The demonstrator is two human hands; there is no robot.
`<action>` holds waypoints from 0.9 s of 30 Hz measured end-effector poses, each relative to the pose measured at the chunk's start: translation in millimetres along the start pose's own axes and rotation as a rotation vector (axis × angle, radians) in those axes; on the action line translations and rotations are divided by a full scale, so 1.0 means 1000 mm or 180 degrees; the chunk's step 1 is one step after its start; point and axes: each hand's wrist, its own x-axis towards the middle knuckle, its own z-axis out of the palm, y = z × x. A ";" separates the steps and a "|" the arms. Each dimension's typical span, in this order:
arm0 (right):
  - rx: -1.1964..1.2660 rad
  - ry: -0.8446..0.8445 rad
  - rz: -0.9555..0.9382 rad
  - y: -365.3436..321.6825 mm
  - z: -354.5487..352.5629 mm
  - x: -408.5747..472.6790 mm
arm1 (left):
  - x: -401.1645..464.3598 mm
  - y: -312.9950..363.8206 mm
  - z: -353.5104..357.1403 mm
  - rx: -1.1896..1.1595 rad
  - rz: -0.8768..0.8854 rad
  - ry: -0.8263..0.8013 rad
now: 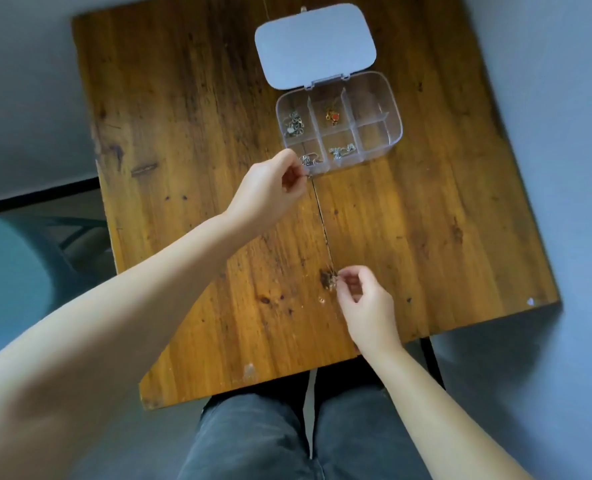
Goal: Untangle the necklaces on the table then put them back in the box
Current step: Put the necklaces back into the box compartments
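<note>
A thin dark necklace chain (322,221) is stretched straight over the wooden table (190,140). My left hand (274,188) pinches its far end just in front of the box. My right hand (364,299) pinches its near end, where a small pendant or clasp shows at the fingertips. The clear plastic box (395,133) with several compartments stands open at the back right, its pale lid (315,45) folded back. Silver chains (294,124) lie in three compartments, and a gold chain with a red pendant (332,116) in another. The right-hand compartments look empty.
A teal stool (14,282) stands on the floor to the left of the table. My legs in dark jeans (305,438) sit under the table's near edge. The floor around is pale grey-blue.
</note>
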 end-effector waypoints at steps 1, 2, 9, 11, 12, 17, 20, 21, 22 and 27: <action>0.0069 0.0146 0.0062 0.003 -0.017 0.005 | 0.010 0.013 0.003 -0.0155 -0.0004 0.0050; 0.0111 0.0297 0.0116 0.008 -0.035 0.012 | 0.022 0.026 0.008 -0.0265 0.0003 0.0080; 0.0081 0.1192 0.0610 0.058 -0.134 0.065 | 0.118 0.109 0.101 0.0009 0.0634 -0.0369; -0.0198 0.1220 0.0636 0.073 -0.146 0.076 | 0.138 0.121 0.134 0.0204 0.0665 -0.0466; -0.0412 0.1195 0.0606 0.079 -0.149 0.081 | 0.146 0.124 0.148 0.0319 0.0649 -0.0504; -0.1252 0.0892 0.0537 0.097 -0.154 0.089 | 0.168 0.123 0.191 0.1124 0.0632 -0.0723; -0.1360 0.0685 0.0403 0.097 -0.160 0.089 | 0.172 0.113 0.195 0.1502 0.0616 -0.0918; -0.1346 0.0604 0.0400 0.097 -0.163 0.089 | 0.171 0.110 0.194 0.1542 0.0621 -0.0961; -0.1301 0.0545 0.0395 0.096 -0.166 0.089 | 0.169 0.109 0.191 0.1527 0.0638 -0.1002; -0.0837 0.0415 0.0206 0.056 -0.181 0.129 | 0.147 0.099 0.143 0.1008 0.0581 -0.0320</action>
